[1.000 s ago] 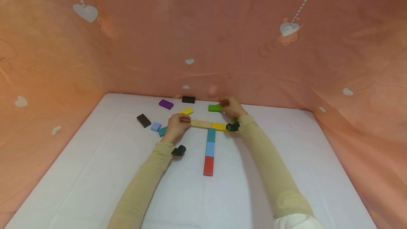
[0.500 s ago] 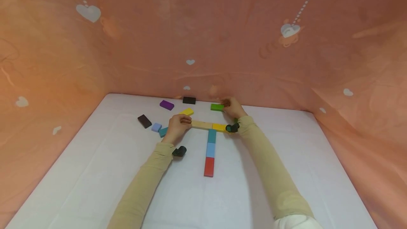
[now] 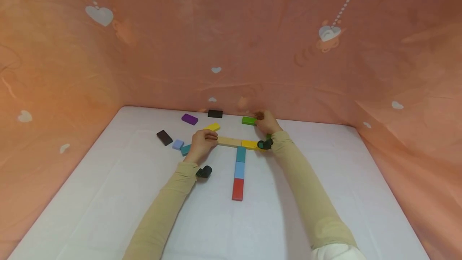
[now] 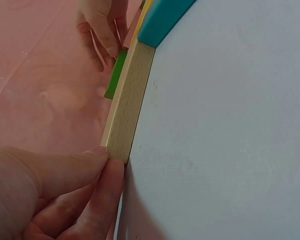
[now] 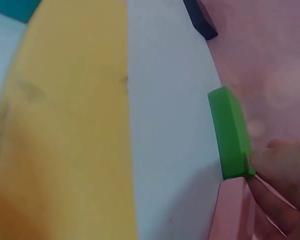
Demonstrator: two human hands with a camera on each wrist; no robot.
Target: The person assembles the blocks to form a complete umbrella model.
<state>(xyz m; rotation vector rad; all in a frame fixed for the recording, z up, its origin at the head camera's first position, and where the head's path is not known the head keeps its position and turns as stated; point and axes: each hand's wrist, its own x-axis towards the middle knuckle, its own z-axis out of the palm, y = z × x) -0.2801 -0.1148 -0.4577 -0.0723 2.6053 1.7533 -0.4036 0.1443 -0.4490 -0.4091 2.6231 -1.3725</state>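
My left hand (image 3: 201, 144) pinches the left end of a plain wooden block (image 4: 127, 100) lying flat on the table. A yellow block (image 3: 249, 144) continues the row to the right, partly under my right wrist. From this row a teal block (image 3: 240, 154), a light blue block (image 3: 239, 169) and a red block (image 3: 238, 189) run toward me. Near the back edge, my right hand (image 3: 268, 122) grips the right end of a bright green block (image 3: 249, 120). In the right wrist view, a pink block (image 5: 232, 210) meets that green block's near end.
Loose blocks lie to the left: purple (image 3: 189, 119), black (image 3: 215, 114), yellow (image 3: 212, 126), dark brown (image 3: 164, 137), small lavender (image 3: 178, 144) and teal (image 3: 185, 149), partly behind my left hand. A patterned pink cloth (image 3: 231, 51) rises behind the white table (image 3: 108, 196).
My right hand and the bright green block have shifted slightly to the right along the back edge. My left hand stays on the wooden block.
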